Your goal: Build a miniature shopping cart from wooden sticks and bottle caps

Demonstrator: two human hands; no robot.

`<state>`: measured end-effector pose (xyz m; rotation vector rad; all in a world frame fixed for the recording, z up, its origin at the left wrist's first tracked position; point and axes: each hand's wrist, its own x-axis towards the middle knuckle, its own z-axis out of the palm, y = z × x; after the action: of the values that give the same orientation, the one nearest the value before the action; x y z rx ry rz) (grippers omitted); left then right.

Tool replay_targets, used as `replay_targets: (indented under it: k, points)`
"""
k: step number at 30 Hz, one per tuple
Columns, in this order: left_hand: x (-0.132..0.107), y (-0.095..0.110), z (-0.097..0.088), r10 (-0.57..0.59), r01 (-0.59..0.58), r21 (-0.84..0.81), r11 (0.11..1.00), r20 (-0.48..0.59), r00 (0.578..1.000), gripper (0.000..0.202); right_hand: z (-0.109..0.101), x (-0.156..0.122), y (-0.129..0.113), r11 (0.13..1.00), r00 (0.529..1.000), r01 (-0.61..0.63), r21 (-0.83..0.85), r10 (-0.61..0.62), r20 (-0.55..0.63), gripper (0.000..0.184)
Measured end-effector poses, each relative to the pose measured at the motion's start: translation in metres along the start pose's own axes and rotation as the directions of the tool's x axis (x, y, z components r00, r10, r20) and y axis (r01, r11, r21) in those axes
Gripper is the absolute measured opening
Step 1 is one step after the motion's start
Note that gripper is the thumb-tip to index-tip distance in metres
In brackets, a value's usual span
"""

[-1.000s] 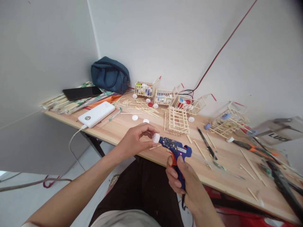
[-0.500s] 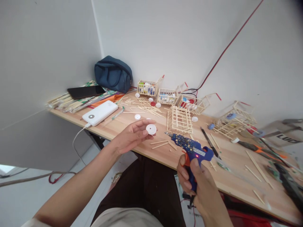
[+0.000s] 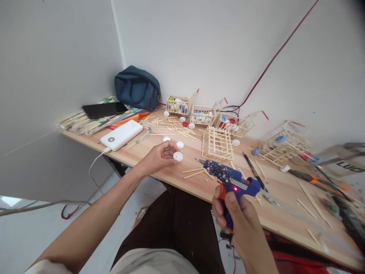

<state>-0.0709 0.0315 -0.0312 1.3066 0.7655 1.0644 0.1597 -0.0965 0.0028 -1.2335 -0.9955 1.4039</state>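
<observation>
My left hand pinches a small white bottle cap just above the wooden table, palm turned up. My right hand grips the handle of a blue glue gun whose red light is lit; its nozzle points left, a short way from the cap and not touching it. An open stick-built cage stands just behind the gun. Loose wooden sticks lie between the two hands.
A white power bank with its cable, a black phone on packets of sticks and a blue pouch sit at the left. Several small stick carts with caps line the wall. Pliers and tools lie at the right.
The glue gun's nozzle has drawn back to the right from the cap. My left hand has turned the cap over and lowered it toward the table.
</observation>
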Motion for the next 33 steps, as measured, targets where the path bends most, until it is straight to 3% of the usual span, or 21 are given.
replay_targets:
  k: [2, 4, 8, 10, 13, 15, 18, 22, 25, 29, 33]
  points:
    - [0.004, -0.002, -0.005, 0.017, -0.015, 0.187, 0.982, -0.009, 1.000, 0.038, -0.002, 0.002, 0.004, 1.000, 1.000, 0.002, -0.011, -0.002, 0.014, 0.044]
    - [0.006, -0.003, -0.007, 0.046, -0.033, 0.412, 0.911, -0.023, 0.999, 0.033, -0.001, 0.003, 0.005, 1.000, 1.000, 0.005, -0.020, -0.005, -0.007, 0.044]
    - [0.007, 0.001, -0.009, 0.213, -0.142, 0.756, 0.639, 0.003, 0.977, 0.031, 0.005, 0.004, 0.004, 0.999, 0.997, 0.018, -0.037, -0.020, -0.074, 0.044]
    - [0.007, 0.004, -0.013, 0.288, -0.192, 0.788, 0.585, 0.018, 0.957, 0.034, 0.004, 0.006, 0.005, 0.999, 0.996, 0.018, -0.052, -0.022, -0.083, 0.044]
    - [0.009, 0.009, -0.024, 0.343, -0.114, 0.821, 0.560, -0.105, 0.933, 0.034, -0.001, 0.010, 0.009, 0.997, 0.998, 0.027, -0.073, -0.031, -0.046, 0.044]
    - [0.013, 0.012, -0.032, 0.323, -0.007, 0.859, 0.512, -0.185, 0.928, 0.038, -0.003, 0.013, 0.012, 0.995, 0.999, 0.042, -0.086, -0.044, -0.026, 0.043]
    - [0.025, 0.012, -0.038, 0.232, 0.089, 0.914, 0.395, -0.194, 0.953, 0.051, -0.002, 0.014, 0.014, 0.993, 0.998, 0.062, -0.103, -0.064, -0.020, 0.044]
    - [0.040, 0.009, -0.038, 0.219, 0.070, 0.963, 0.259, -0.129, 0.967, 0.025, 0.000, 0.014, 0.013, 0.990, 0.996, 0.086, -0.110, -0.088, -0.012, 0.042]
    - [0.041, 0.011, -0.033, 0.267, 0.033, 0.965, 0.259, -0.104, 0.958, 0.014, -0.001, 0.016, 0.012, 0.982, 0.993, 0.115, -0.149, -0.119, -0.013, 0.040]
    - [0.023, 0.022, -0.013, 0.343, -0.099, 0.895, 0.434, -0.063, 0.937, 0.017, -0.001, 0.018, 0.008, 0.941, 0.982, 0.183, -0.283, -0.186, 0.017, 0.040]
    - [0.001, 0.035, 0.018, 0.415, -0.237, 0.838, 0.493, 0.013, 0.910, 0.024, 0.003, 0.017, 0.004, 0.852, 0.967, 0.233, -0.469, -0.253, 0.021, 0.042]
